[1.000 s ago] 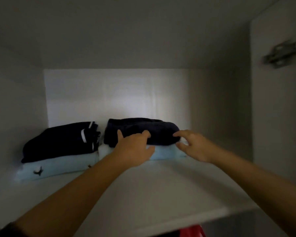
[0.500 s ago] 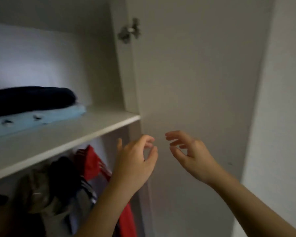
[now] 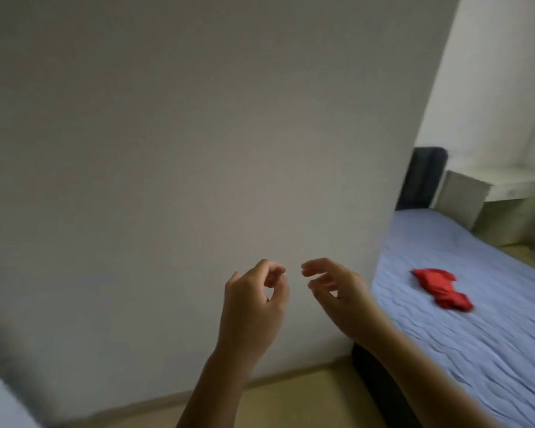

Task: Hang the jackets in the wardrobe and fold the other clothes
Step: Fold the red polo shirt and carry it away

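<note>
A crumpled red garment (image 3: 442, 290) lies on the blue bedsheet (image 3: 476, 319) at the right. My left hand (image 3: 252, 304) and my right hand (image 3: 337, 291) hover side by side in front of a plain white panel (image 3: 198, 149). Both have loosely curled fingers and hold nothing. The red garment is well to the right of my right hand. The wardrobe shelf and the folded clothes are out of view.
The bed has a dark headboard (image 3: 422, 177) and a dark side frame (image 3: 383, 384). A white desk (image 3: 491, 193) stands behind the bed at the far right. Beige floor (image 3: 291, 403) runs along the foot of the white panel.
My hands left the folded dark garment on the wardrobe shelf and dropped down empty. The view swung right, from the shelf past the wardrobe door to the bed.
</note>
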Demonstrator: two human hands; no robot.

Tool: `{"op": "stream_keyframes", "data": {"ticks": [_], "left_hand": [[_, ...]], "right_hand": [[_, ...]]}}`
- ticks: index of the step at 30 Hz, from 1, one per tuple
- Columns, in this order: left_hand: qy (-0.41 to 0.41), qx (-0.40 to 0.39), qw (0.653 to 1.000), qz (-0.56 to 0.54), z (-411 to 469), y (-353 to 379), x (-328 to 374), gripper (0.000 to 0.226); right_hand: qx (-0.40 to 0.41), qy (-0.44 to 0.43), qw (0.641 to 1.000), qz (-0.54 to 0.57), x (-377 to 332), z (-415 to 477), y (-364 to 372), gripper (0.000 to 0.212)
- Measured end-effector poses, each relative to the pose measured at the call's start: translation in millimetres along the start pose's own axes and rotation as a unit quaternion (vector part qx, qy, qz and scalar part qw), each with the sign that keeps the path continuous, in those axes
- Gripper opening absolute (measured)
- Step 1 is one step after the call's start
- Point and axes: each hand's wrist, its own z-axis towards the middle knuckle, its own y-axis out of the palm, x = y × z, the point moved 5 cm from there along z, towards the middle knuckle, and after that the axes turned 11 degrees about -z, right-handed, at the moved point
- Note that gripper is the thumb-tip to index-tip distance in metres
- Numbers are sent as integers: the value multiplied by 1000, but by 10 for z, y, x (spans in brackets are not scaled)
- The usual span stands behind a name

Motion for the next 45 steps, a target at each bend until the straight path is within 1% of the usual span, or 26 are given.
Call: {"op": "stream_keyframes", "data": {"ticks": [3, 6, 9, 12, 15, 18, 22, 25, 28, 31, 34, 37, 39, 41, 45], "left_hand": [[15, -79, 996, -35, 327, 912, 59, 10], [27, -148, 987, -59, 628, 1752, 54, 7], [30, -202, 975, -83, 1013, 2564, 28, 11], [51, -254, 960, -105, 1452, 3395, 15, 7], [76, -311, 940, -115, 1873, 4168, 108, 8], [97, -344, 926, -124, 2193, 4837, 208, 9], [97, -392, 905, -135, 2365, 5690, 252, 7], [85, -423, 892, -132, 2410, 6326, 200, 7], [68, -438, 887, -131, 2456, 6949, 96, 8], [41, -445, 883, -145, 2516, 7663, -64, 10], [-6, -457, 880, -128, 2553, 8452, -455, 14], [-63, -487, 867, -83, 2469, 9305, -1134, 19], [-82, -516, 852, -40, 2327, 9863, -1690, 16], [-93, -543, 835, 12, 2169, 10372, -2285, 11], [-91, -582, 802, 101, 1960, 11263, -3447, 20]], "right_hand": [[20, 57, 998, -35, 772, 68, -364, 26], [34, 127, 991, -39, 1534, 110, -602, 24], [45, 184, 980, -59, 2259, 248, -832, 23], [79, 225, 967, -88, 2924, 454, -1117, 23], [114, 274, 950, -99, 3512, 622, -1411, 24], [122, 316, 933, -125, 4073, 685, -1643, 23], [141, 377, 905, -136, 4802, 598, -1915, 24], [156, 412, 890, -122, 5353, 534, -2075, 27], [152, 435, 880, -112, 5935, 521, -2175, 25], [149, 453, 874, -93, 6670, 564, -2253, 24], [137, 484, 861, -81, 7537, 577, -2138, 23], [105, 529, 839, -72, 8513, 441, -1753, 27], [66, 556, 826, -69, 9149, 296, -1360, 33], [10, 578, 813, -74, 9731, 130, -905, 41], [-64, 609, 786, -91, 10756, -106, -20, 53]]}}
